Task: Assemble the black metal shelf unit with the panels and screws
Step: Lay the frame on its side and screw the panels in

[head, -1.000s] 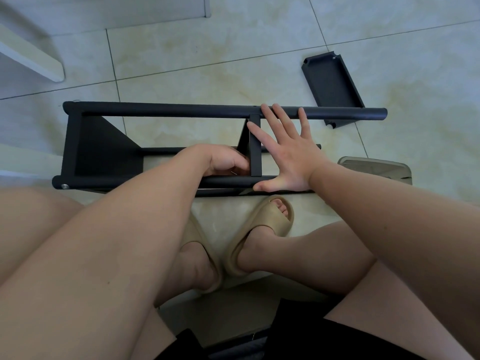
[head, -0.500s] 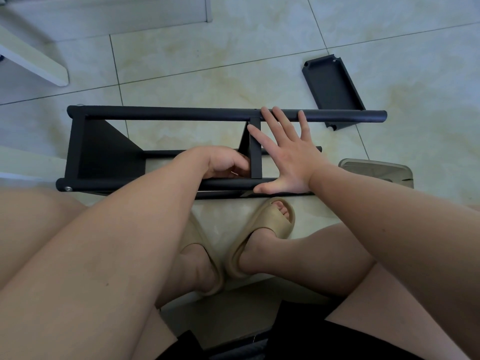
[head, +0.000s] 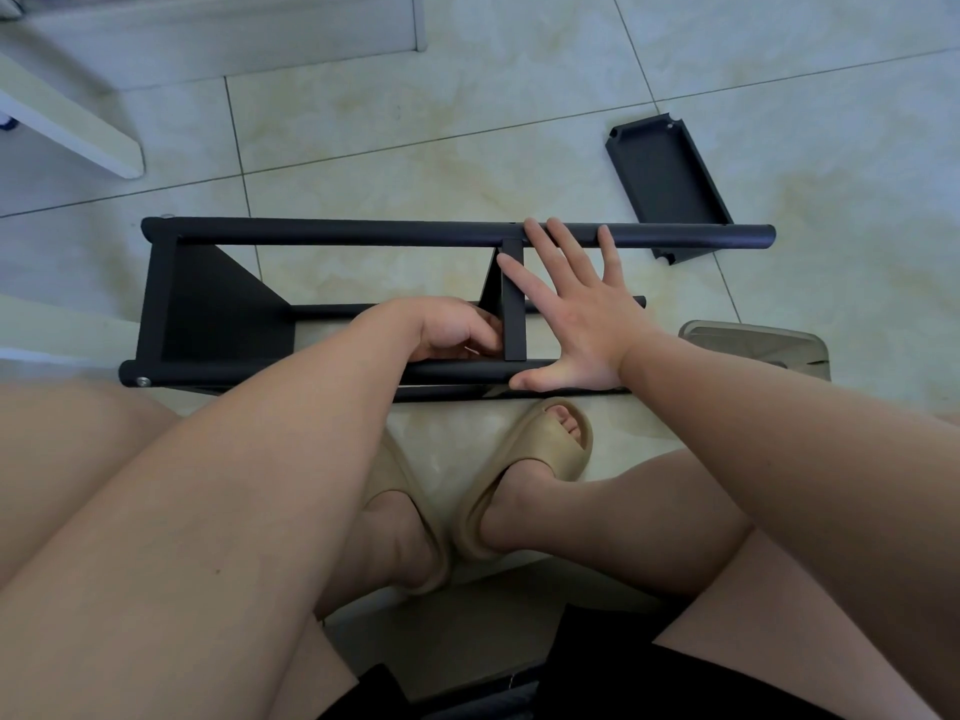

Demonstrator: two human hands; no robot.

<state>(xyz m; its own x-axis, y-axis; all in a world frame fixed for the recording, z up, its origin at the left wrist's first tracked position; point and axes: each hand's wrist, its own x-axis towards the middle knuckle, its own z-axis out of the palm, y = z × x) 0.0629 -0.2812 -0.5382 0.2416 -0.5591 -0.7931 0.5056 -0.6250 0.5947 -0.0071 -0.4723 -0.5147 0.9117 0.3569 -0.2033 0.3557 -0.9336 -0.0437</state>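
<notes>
The black shelf frame [head: 363,233] lies on its side on the tiled floor. One panel [head: 218,314] is fixed at its left end. A second panel [head: 513,314] stands between the tubes near the middle. My right hand [head: 576,319] lies spread flat beside this middle panel, fingers on the far tube and thumb on the near tube. My left hand [head: 447,330] is curled against the panel's left side and pinches a thin pale metal piece [head: 471,349]. A silver screw head [head: 141,381] shows at the near tube's left end. One loose black panel [head: 667,184] lies beyond the frame at the right.
My feet in tan sandals [head: 540,459] rest just in front of the frame, between my bare knees. A grey flat object [head: 753,345] sits at the right, by the frame's end. White furniture [head: 67,127] stands at the far left.
</notes>
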